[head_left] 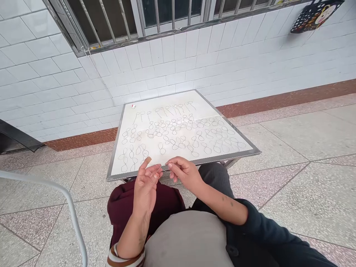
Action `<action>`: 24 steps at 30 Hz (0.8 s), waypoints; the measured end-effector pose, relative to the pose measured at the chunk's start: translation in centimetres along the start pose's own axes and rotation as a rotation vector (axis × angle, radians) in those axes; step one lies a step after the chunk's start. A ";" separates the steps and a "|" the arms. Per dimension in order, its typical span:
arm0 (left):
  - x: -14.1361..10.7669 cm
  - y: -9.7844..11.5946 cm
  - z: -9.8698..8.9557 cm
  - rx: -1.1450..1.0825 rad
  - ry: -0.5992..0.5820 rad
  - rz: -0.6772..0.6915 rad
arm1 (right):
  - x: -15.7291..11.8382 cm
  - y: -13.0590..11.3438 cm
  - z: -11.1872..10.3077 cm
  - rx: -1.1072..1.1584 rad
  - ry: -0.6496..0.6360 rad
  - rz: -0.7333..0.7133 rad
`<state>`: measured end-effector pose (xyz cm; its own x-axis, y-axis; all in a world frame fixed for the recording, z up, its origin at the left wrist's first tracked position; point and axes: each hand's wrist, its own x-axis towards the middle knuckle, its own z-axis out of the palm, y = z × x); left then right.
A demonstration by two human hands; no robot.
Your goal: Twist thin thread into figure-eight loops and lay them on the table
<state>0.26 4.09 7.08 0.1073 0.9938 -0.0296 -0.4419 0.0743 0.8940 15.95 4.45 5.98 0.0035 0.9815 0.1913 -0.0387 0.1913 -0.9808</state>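
A thin wire point(163, 170) runs between my two hands at the near edge of the table. My left hand point(146, 189) is palm-up and pinches the wire between thumb and fingers, with a tan covering on one raised fingertip. From the other side, my right hand point(185, 172) grips the wire between its thumb and index finger. Just beyond them, many thin loops bent like figure eights point(174, 144) lie in rows on the white tabletop point(155, 161). Single loops with long tails point(169, 108) lie farther back.
The table has a grey metal rim point(228, 155) and stands against a white tiled wall point(167, 70) under a barred window point(172, 15). A small white and red item point(133, 106) sits at its back left corner. A pale curved metal tube point(71, 207) rises at left. A dotted bag point(314, 16) hangs upper right.
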 end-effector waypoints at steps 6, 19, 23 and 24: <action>-0.3 -1.3 1.3 0.025 0.122 0.064 | -0.5 -0.3 1.3 0.336 -0.001 0.110; -0.2 -1.4 1.3 0.081 0.254 0.150 | -1.4 1.5 1.6 0.171 -0.077 0.169; -0.3 -1.4 1.2 0.148 0.244 0.185 | -1.6 1.4 1.6 0.141 -0.087 0.106; -0.3 -1.5 1.2 0.157 0.239 0.192 | -1.6 1.4 1.6 0.117 -0.086 0.086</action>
<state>1.90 3.58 6.30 -0.1846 0.9811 0.0587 -0.2892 -0.1113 0.9508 14.31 3.11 4.38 -0.0906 0.9893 0.1148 -0.1512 0.1002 -0.9834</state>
